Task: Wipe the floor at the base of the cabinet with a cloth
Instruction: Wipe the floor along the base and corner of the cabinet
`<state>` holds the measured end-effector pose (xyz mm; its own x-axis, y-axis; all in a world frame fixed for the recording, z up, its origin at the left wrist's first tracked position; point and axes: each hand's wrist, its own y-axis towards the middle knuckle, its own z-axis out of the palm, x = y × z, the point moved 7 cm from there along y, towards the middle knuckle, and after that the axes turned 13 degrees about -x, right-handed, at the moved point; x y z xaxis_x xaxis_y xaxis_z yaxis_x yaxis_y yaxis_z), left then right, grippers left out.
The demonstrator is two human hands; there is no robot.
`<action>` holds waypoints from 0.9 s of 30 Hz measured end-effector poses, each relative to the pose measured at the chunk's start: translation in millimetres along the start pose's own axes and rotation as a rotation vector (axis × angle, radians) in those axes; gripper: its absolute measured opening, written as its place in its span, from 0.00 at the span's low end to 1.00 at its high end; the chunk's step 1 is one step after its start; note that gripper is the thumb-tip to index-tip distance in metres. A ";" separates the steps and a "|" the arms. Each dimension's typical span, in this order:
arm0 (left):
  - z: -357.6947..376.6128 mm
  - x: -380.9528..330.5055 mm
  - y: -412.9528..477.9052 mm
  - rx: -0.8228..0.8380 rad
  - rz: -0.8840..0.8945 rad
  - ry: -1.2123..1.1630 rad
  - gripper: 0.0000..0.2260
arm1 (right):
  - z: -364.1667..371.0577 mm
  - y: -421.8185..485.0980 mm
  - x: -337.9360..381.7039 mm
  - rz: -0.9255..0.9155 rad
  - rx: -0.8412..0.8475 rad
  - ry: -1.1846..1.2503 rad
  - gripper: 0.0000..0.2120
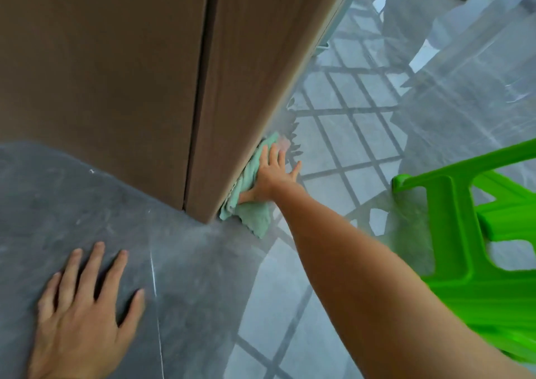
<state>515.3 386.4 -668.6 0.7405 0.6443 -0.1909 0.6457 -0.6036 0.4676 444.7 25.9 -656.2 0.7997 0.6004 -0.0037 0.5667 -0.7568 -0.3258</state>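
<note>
Cloth (252,196) under flat, spread right hand (271,177) against cabinet (246,94) base edge; left hand (84,306) splayed, empty.

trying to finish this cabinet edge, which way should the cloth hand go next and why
Probably slide the right hand and the cloth away along the cabinet base. The hand lies flat on the cloth, pressed against the cabinet's side near its corner; the floor strip beyond it seems unreached.

- Daylight was thrown from the upper right, and a lattice of shadow bars was cast across the glossy grey tiled floor (342,158).
- Soft motion blur was seen throughout; straight lines were bowed near the edges.
</note>
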 end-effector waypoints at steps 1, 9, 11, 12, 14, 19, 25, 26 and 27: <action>1.2 -0.2 -2.5 -0.013 -0.001 -0.004 0.28 | -4.5 11.6 -0.4 0.003 0.016 -0.060 0.76; 1.8 -7.4 3.8 0.026 -0.045 0.020 0.29 | 37.9 -71.6 35.7 -0.183 0.033 0.030 0.81; 2.1 -2.7 3.5 0.024 -0.042 0.013 0.29 | 62.1 -115.4 59.8 -0.201 0.028 0.106 0.82; 2.7 -0.3 4.9 0.021 -0.049 0.003 0.29 | 64.8 -118.1 62.5 -0.183 0.015 0.123 0.82; 7.1 -1.4 8.6 0.021 -0.038 0.007 0.29 | 48.2 -91.7 52.6 -0.145 -0.002 0.108 0.81; 10.3 4.8 4.8 0.090 -0.014 -0.007 0.30 | 17.6 -18.9 25.4 -0.021 0.098 -0.041 0.77; 11.7 -7.1 7.0 0.170 -0.053 -0.012 0.32 | 5.1 -8.3 4.1 0.048 0.025 -0.046 0.76; 11.8 -2.8 5.8 0.178 -0.047 -0.003 0.32 | 9.6 -16.7 11.5 0.031 0.025 0.004 0.76; 12.1 3.0 5.0 0.185 -0.052 -0.004 0.32 | 16.3 -31.0 21.6 0.004 0.019 0.049 0.78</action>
<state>523.0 379.5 -677.2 0.7059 0.6751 -0.2142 0.7059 -0.6461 0.2901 441.2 66.5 -661.6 0.8113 0.5832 0.0412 0.5595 -0.7540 -0.3442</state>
